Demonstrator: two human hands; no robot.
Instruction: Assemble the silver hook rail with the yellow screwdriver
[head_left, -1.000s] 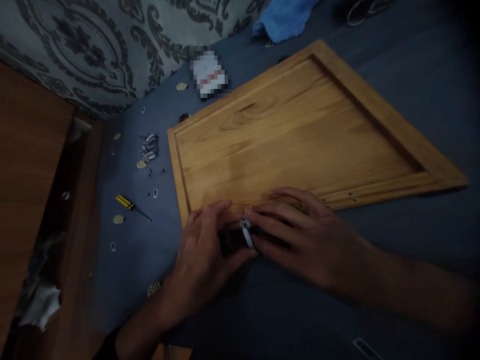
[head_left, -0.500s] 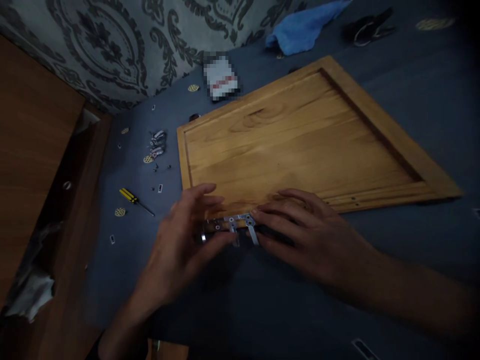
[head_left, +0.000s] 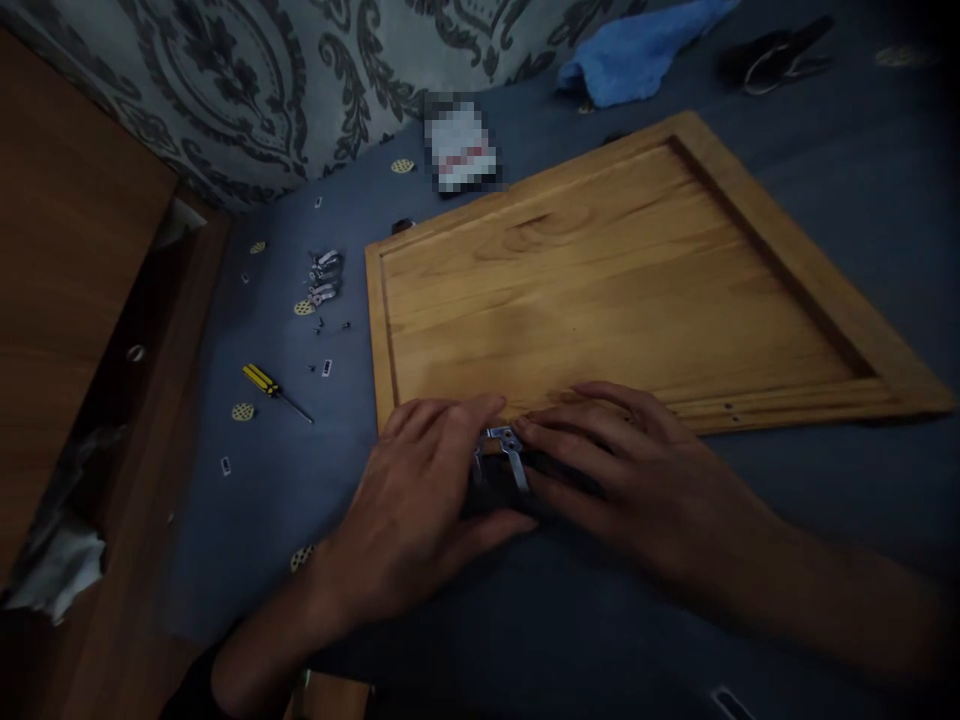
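Note:
A metal hinge (head_left: 508, 436) with thin arms sits at the near edge of a framed wooden panel (head_left: 600, 270), which looks like a cabinet door. My left hand (head_left: 416, 485) bends over the hinge's left part and hides most of it, the thumb reaching out below the edge. From the other side my right hand (head_left: 622, 455) presses its fingertips on the hinge's right end and the panel edge, its thumb beneath. The undersides of both grips are hidden.
Left of the panel lie a yellow-handled screwdriver (head_left: 277, 392), more metal hinges (head_left: 324, 278) and several small screws (head_left: 319, 326). Behind it are a blurred-out box (head_left: 461, 148), a blue cloth (head_left: 637, 65) and a dark object (head_left: 772, 60). A wooden cabinet (head_left: 67, 280) borders the left.
My left hand has moved right and closed over the hinge, covering its left plate. The right hand keeps its place on the hinge. The whole view has shifted slightly.

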